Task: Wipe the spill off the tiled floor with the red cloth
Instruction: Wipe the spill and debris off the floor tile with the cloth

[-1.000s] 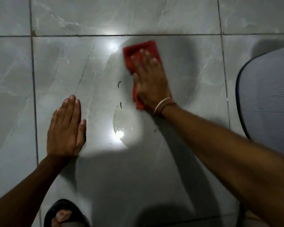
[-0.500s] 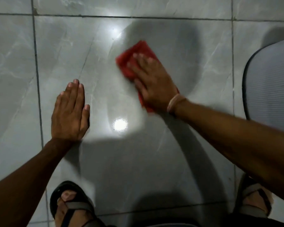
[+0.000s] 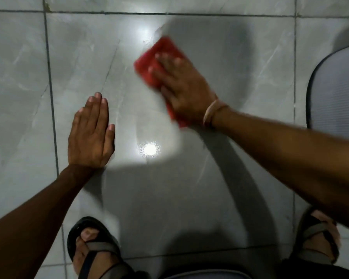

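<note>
A red cloth lies flat on the glossy grey tiled floor. My right hand presses down on it with straight, spread fingers; the hand and cloth are blurred. My left hand rests flat on the floor to the left, fingers together and straight, apart from the cloth. A wet sheen with a bright light reflection sits between the two hands.
A grey ribbed mat with a dark rim lies at the right edge. My two feet in strapped sandals stand at the bottom, the left foot and the right foot. Dark grout lines cross the floor.
My right hand has slid the red cloth over the wet patch and turned it; the dark specks seen a second ago are gone. The view tilted down, showing both feet. The left hand stayed planted.
</note>
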Demonstrator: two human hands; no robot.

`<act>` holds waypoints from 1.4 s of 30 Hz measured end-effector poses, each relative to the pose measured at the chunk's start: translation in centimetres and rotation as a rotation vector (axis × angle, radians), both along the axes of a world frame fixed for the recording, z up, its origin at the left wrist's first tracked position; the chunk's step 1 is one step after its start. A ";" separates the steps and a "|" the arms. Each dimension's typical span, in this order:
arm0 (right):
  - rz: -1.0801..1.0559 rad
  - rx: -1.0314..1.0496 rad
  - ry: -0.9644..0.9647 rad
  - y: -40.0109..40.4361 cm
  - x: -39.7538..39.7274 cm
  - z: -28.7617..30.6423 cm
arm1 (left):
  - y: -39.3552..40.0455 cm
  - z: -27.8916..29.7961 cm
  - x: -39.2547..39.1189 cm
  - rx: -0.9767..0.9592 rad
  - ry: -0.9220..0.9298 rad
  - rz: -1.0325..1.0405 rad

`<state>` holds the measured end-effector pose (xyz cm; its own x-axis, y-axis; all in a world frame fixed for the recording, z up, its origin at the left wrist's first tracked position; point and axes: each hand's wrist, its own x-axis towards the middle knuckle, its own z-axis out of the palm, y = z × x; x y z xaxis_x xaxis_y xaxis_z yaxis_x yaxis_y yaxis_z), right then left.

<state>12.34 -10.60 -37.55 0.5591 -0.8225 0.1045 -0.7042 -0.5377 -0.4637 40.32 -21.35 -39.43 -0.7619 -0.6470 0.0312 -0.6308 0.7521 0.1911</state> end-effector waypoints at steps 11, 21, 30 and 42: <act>-0.124 -0.081 0.128 3.4 -1.1 0.2 | -0.5 -0.1 0.1 -0.025 0.006 -0.006; 0.140 0.034 0.127 12.8 5.1 0.4 | -0.2 -0.2 0.1 -0.032 -0.007 0.013; -0.968 0.000 0.204 7.2 0.3 -0.4 | -0.5 -0.7 0.3 -0.050 -0.083 0.057; -0.659 -0.070 0.246 6.0 -6.7 0.0 | -0.8 -1.3 0.8 -0.043 -0.093 0.049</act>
<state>5.63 -4.58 -37.58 -0.0384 -0.9939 0.1036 -0.9733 0.0137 -0.2292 41.10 -22.14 -40.73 -0.7303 -0.6830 -0.0096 -0.6804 0.7262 0.0986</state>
